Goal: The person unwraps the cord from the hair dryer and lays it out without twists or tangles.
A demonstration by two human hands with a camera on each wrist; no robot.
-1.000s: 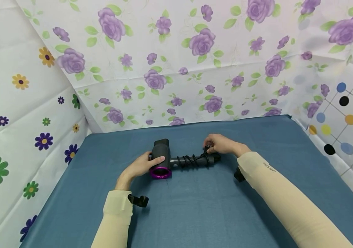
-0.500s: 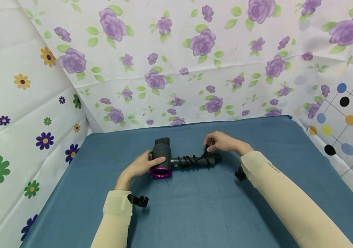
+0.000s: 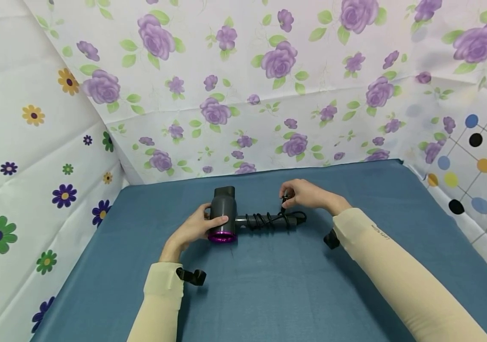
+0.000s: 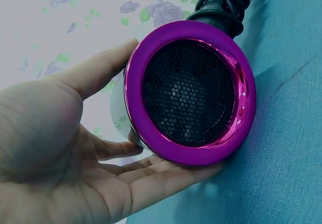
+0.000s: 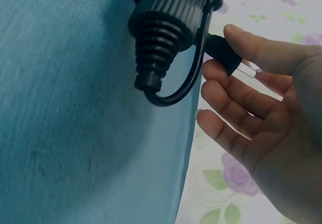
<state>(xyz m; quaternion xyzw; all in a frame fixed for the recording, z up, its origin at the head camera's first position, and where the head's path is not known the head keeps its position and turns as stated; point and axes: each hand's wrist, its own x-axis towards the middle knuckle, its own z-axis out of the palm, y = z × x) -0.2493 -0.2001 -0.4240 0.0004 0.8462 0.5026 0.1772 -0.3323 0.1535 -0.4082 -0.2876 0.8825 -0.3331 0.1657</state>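
A dark grey hair dryer (image 3: 223, 209) lies on the blue cloth, its magenta-ringed end (image 4: 188, 156) toward me and its handle pointing right. The black cord (image 3: 265, 221) is wound in loops round the handle. My left hand (image 3: 193, 229) grips the dryer's body, thumb on top and fingers round the far side. With thumb and index finger my right hand (image 3: 305, 194) pinches the black plug (image 5: 223, 54), whose metal prongs show in the right wrist view. Just below the plug, the cord bends out of the ribbed sleeve (image 5: 157, 45) at the handle's end.
Blue cloth (image 3: 260, 289) covers the table. Behind it rises a white sheet with purple roses (image 3: 213, 110); patterned sheets stand at the left and right. Each wrist wears a black camera mount, such as the left mount (image 3: 191, 276).
My right hand has lifted the plug slightly away from the handle. The dryer has shifted a little away from me, with my left hand still on it.
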